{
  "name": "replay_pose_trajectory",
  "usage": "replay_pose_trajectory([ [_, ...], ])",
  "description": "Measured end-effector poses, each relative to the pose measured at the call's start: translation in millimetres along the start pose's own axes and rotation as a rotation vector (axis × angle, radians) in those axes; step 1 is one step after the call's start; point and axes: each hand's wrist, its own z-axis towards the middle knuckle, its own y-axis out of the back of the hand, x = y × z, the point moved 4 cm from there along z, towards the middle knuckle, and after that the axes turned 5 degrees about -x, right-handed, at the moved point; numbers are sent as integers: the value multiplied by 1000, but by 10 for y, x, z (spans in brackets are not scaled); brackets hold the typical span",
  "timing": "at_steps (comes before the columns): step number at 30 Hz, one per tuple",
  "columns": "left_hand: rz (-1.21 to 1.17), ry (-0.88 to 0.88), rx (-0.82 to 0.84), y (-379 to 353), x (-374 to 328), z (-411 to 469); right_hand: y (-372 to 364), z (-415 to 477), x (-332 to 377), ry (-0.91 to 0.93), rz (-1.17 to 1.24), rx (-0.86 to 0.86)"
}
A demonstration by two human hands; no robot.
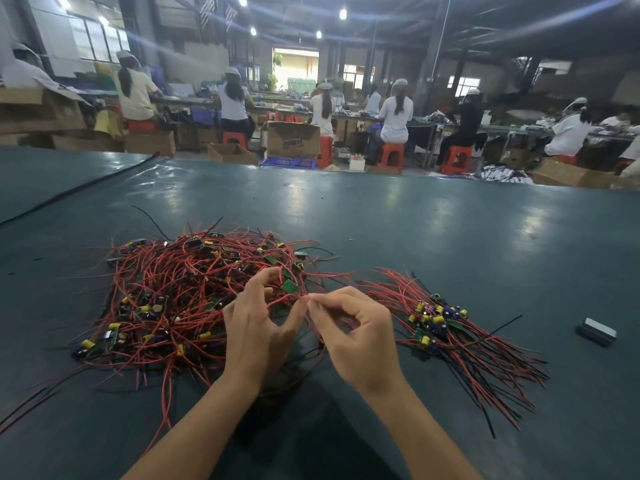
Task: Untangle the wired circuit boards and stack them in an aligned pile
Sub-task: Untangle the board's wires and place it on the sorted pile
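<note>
pinching wire (284, 299), left hand (258, 329) meets right hand (355, 336) at tangle (173, 289) edge.

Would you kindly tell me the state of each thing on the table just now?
Heap: tangled, boards and wires unsorted.
Pile: boards gathered together, wires fanned out roughly side by side.
Wire: red, raised from the heap, held between both hands.
Left hand: fingers curled, holding the wire.
Right hand: pinching the wire.
Block: grey, lying flat, apart from the pile.
</note>
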Motion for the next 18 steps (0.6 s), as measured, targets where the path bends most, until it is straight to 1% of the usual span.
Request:
replay_pose_trajectory([
  [2,134,-69,35,4,-17,2,-3,-41,-4,-42,46,18],
  [5,166,-146,52,-3,-64,-5,11,-65,52,-60,127,32],
  [6,125,-135,45,-6,-81,-9,18,-75,74,-76,179,39],
  [8,-51,-103,-4,-1,-113,-13,44,-93,103,-161,311,26],
  [10,-281,-53,-48,11,-138,1,92,-91,61,-271,374,-69],
  [12,-473,38,-62,27,-153,26,133,-83,-24,-338,306,-168],
  [13,-568,115,-66,29,-153,38,140,-78,-66,-364,253,-184],
  [16,-882,420,-66,-10,-108,80,93,-105,-192,-438,104,-108],
  [18,-1000,562,-50,-43,-83,94,48,-135,-236,-469,83,-66],
])
